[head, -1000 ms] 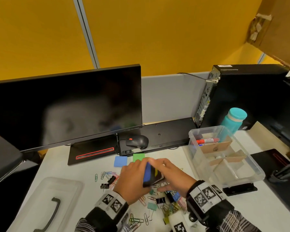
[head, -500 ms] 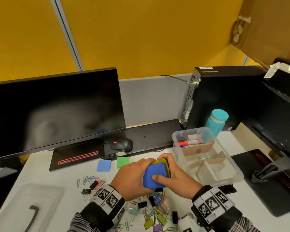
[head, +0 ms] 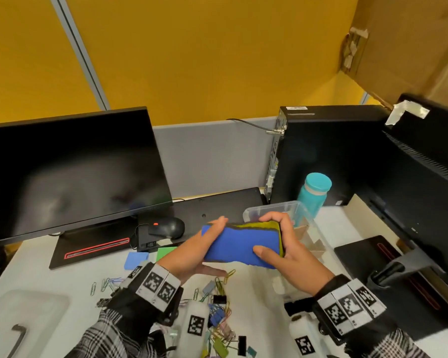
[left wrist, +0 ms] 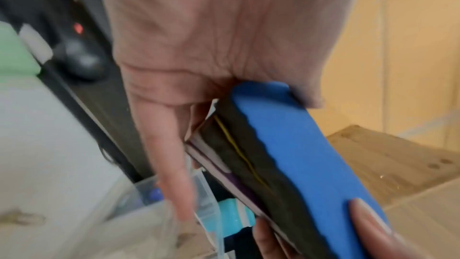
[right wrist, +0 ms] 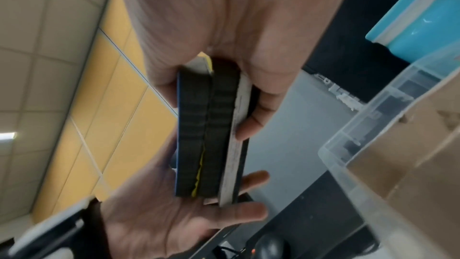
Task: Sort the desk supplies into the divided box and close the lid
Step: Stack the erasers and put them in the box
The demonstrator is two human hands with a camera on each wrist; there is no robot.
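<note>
Head view first: I see both hands holding a stack of erasers [head: 239, 248], blue face toward me and yellow edge on top, raised above the desk [head: 256, 301] just left of the clear divided box [head: 299, 210]. My left hand [head: 192, 254] cups the stack's left end, fingers extended along it. My right hand [head: 285, 250] wraps the right end, thumb pressed on the blue face and fingers curled over the far top edge. Paper clips and binder clips [head: 217, 313] lie scattered on the near desk, with the lid [head: 23, 321] at far left. A blue pad [head: 136, 259] and a green pad [head: 166, 251] sit near the mouse [head: 167, 227]. A teal bottle [head: 313, 192] stands beyond the box.

Left wrist view: the palm [left wrist: 211, 36] presses the stack's end [left wrist: 298, 145], 1 finger straight beside it.

Right wrist view: fingers [right wrist: 256, 117] curl around the stack [right wrist: 209, 135], which shows 2 black layers and a pale strip; the box wall [right wrist: 373, 125] sits just right.
</note>
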